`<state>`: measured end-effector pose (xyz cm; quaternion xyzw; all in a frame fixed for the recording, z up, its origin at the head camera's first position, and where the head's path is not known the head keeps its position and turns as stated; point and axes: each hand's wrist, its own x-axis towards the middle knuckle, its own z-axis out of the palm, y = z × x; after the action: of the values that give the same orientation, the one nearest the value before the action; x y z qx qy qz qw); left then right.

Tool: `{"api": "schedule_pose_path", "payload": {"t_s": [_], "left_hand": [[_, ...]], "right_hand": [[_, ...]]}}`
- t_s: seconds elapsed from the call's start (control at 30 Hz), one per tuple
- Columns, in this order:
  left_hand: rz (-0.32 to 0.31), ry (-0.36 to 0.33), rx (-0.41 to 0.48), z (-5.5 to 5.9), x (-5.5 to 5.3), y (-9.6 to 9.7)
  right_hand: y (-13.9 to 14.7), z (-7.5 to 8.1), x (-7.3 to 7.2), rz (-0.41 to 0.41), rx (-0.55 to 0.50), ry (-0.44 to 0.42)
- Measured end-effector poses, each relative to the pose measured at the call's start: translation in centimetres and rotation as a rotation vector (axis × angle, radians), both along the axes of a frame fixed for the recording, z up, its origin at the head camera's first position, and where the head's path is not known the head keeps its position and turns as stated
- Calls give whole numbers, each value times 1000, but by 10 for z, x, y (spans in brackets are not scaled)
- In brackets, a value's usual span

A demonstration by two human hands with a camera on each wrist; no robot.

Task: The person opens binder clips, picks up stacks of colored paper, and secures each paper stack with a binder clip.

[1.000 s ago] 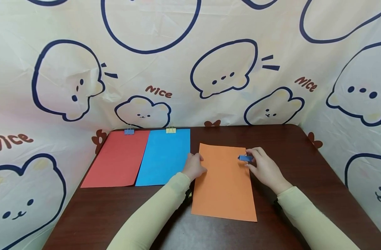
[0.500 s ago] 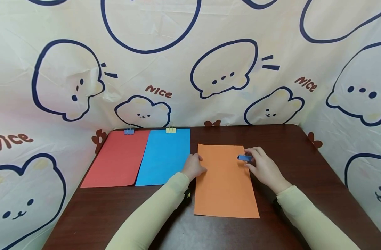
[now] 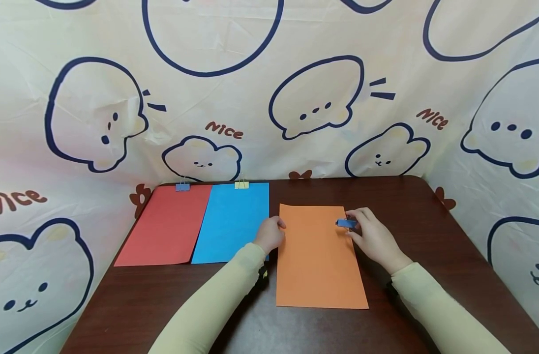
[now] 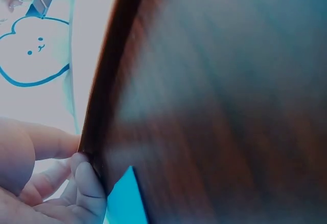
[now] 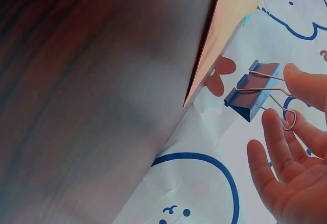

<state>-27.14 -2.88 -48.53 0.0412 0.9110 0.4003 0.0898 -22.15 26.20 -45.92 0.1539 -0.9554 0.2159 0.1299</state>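
An orange sheet of paper point(image 3: 320, 260) lies on the table near the middle. My left hand point(image 3: 269, 235) is at its left edge, fingertips right at the margin; in the left wrist view the thumb and loosely bent fingers point(image 4: 87, 183) meet that edge. Beside the sheet's upper right edge, my right hand point(image 3: 375, 240) holds a blue binder clip point(image 3: 346, 223) by its wire handles between thumb and fingers. The right wrist view shows the clip point(image 5: 253, 91) with its wire handles toward the palm. Its blue body overlaps the sheet in the head view.
A red sheet point(image 3: 163, 226) and a blue sheet point(image 3: 234, 223) lie side by side at left. A blue clip point(image 3: 183, 187) grips the red one at the table's back edge, a yellow clip point(image 3: 241, 185) the blue one. Patterned cloth point(image 3: 260, 108) hangs behind the dark wooden table point(image 3: 398, 196).
The orange sheet has turned slightly and sits straighter. My left hand has drawn back a little to the left, its thumb off the sheet. The right hand and clip have barely moved.
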Motion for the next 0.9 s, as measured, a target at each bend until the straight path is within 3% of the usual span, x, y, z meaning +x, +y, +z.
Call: {"api": "schedule_pose_path", "payload": {"t_s": [0.37,0.9], "left_hand": [[35,13,15,0,1,-2],[85,-50,74,1,1,-2]], "right_hand": [[1,-1,-1,5,-8,-9],[-1,-2,-2,2,-8,-12]]}}
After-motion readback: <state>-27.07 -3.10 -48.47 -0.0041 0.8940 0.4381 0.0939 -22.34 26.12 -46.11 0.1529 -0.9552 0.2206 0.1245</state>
